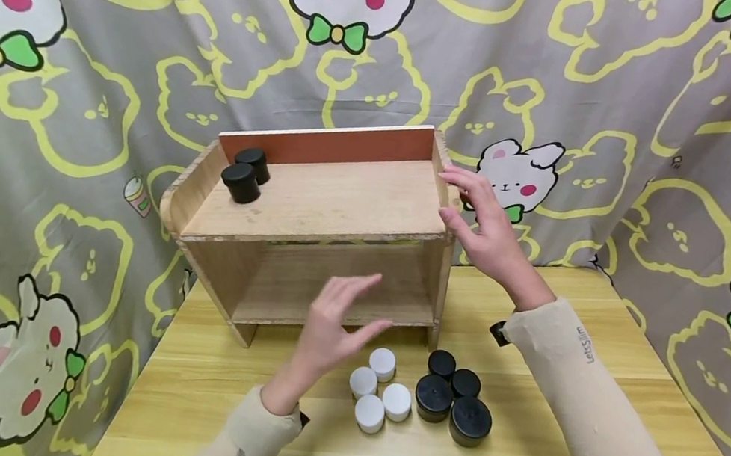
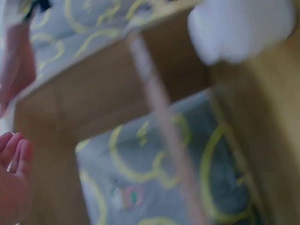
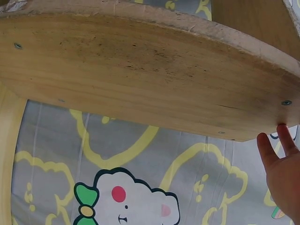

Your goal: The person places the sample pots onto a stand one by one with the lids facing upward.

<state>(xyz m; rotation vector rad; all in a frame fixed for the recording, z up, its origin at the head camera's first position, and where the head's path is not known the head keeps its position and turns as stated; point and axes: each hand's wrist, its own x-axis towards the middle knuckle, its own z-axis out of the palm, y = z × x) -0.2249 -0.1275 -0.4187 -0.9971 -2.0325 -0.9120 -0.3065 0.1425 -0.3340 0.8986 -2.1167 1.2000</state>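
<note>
A small wooden shelf [image 1: 341, 203] stands at the back of the table. My right hand [image 1: 483, 230] is at its right side panel; in the right wrist view the fingertips [image 3: 282, 131] touch that panel's outer face. My left hand [image 1: 331, 322] hovers in front of the lower level, thumb and fingers apart, holding nothing. Two black-lidded jars [image 1: 242, 182] sit at the left end of the top board. On the table before the shelf stand several white jars [image 1: 370, 413] and, right of them, several black jars [image 1: 471, 420] of two sizes. The left wrist view is blurred.
The shelf stands on a wood-grain table [image 1: 183, 403]. A grey patterned curtain [image 1: 111, 139] hangs close behind it and along both sides. A reddish-brown back board [image 1: 347, 147] rises behind the top level.
</note>
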